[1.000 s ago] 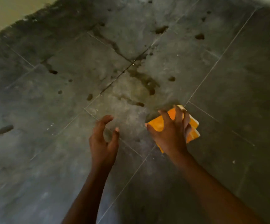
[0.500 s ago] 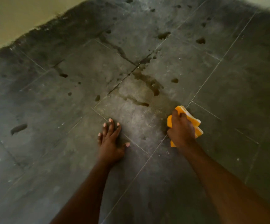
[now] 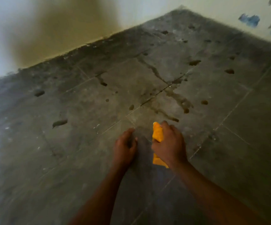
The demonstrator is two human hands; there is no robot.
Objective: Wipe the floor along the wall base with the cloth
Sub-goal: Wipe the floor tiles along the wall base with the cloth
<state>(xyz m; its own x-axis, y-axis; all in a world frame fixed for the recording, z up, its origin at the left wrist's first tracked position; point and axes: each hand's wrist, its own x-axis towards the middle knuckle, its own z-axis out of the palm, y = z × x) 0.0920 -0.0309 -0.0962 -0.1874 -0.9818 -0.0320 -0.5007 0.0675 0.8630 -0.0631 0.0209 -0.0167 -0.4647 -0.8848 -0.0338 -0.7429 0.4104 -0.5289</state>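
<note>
Cloth (image 3: pixel 157 135) bunched in the gripping right hand (image 3: pixel 169 144); left hand (image 3: pixel 123 147) loosely curled, holding nothing; the grimy wall base (image 3: pixel 76 51) looks unwiped.

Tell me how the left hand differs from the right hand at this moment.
The right hand grips the orange cloth; the left hand holds nothing, its fingers loosely curled. The right hand reaches slightly farther toward the wall than the left hand. Both are low over the tiled floor, side by side.
</note>
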